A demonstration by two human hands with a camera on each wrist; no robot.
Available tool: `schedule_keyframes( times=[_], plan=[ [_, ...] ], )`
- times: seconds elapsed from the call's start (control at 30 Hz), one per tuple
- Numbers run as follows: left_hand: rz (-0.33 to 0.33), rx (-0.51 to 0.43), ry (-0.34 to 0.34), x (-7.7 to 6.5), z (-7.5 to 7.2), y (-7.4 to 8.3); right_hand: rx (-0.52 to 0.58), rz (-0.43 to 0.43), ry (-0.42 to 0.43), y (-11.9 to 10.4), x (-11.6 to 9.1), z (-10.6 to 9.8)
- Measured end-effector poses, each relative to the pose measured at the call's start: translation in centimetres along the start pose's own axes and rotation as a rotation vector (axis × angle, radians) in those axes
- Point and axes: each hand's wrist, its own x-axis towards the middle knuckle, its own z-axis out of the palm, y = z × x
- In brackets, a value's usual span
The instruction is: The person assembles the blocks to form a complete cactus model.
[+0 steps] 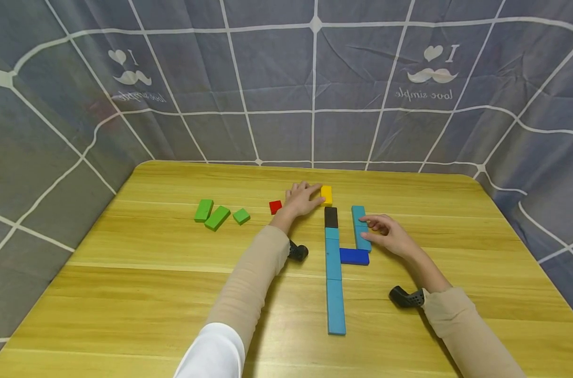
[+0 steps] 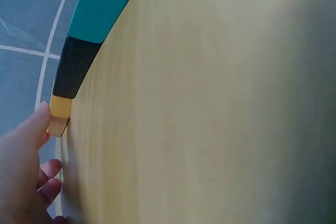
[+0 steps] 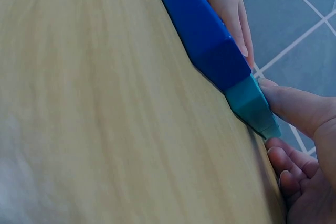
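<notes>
In the head view my left hand has its thumb and index finger at the yellow block, pinching it near its left side. The yellow block lies beyond a black block, which ends a straight row of light blue blocks. My right hand touches two light blue blocks in a shorter row with thumb and index finger. A dark blue block lies crosswise between the rows. In the right wrist view my right thumb lies along a light blue block; the contact underneath is partly hidden.
Left of my left hand lie a red block, a small green block and two longer green blocks. A patterned grey cloth hangs behind the wooden table. Black camera mounts stick out from my wrists.
</notes>
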Motion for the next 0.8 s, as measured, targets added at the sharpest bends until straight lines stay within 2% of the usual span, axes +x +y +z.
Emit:
schedule_keyframes(
  times=[0.23, 0.8],
  plan=[
    [0.009, -0.026, -0.012, -0.07, 0.2, 0.35, 0.002, -0.006, 0.0, -0.08, -0.07, 0.01],
    [0.008, -0.065, 0.009, -0.33, 0.43, 0.37, -0.004, 0.0, 0.005, 0.12, -0.08, 0.1]
  ],
)
